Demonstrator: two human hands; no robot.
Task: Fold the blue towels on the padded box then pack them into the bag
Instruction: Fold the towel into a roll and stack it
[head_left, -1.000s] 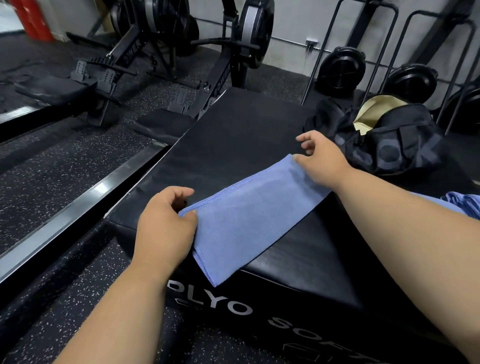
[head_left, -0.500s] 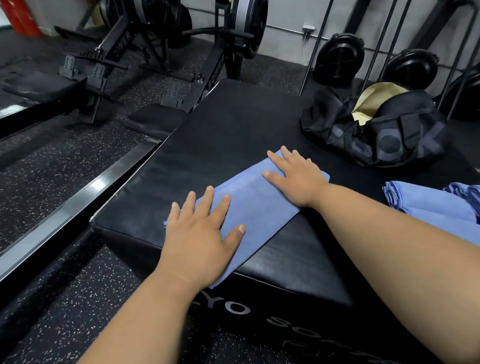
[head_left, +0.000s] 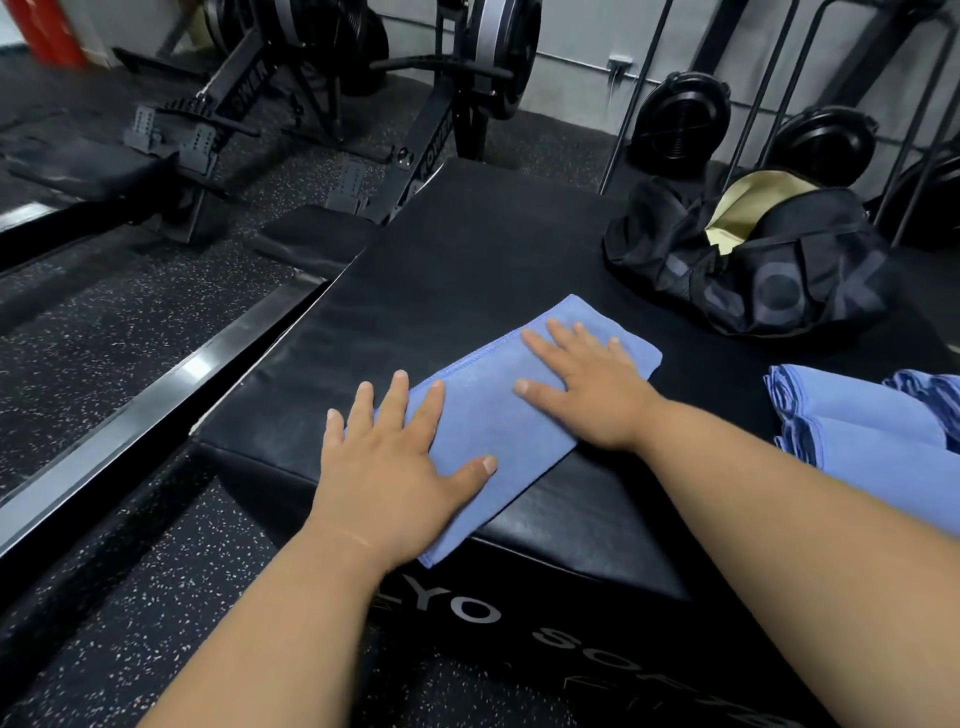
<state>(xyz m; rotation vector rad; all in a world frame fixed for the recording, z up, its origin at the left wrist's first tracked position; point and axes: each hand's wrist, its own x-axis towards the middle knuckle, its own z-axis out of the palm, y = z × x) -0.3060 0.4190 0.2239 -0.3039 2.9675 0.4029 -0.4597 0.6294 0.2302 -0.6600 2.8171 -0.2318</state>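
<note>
padded box (head_left: 467, 249), black: its near face is showing partial lettering "lyo so". bag (head_left: 769, 275), black, is sitting far right on the box, part-letters "ook", mouth gaping on tan lining. folded blue towel (head_left: 498, 415) is lying near-centre; left hand (head_left: 395, 467) and right hand (head_left: 597, 384) are pressing it, fingers flat and spread. more blue towels (head_left: 857, 415) are lying right.

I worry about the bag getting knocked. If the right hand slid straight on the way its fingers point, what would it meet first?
Probably nothing: the right hand points up-left over bare padded box; the bag lies off to the right.
</note>
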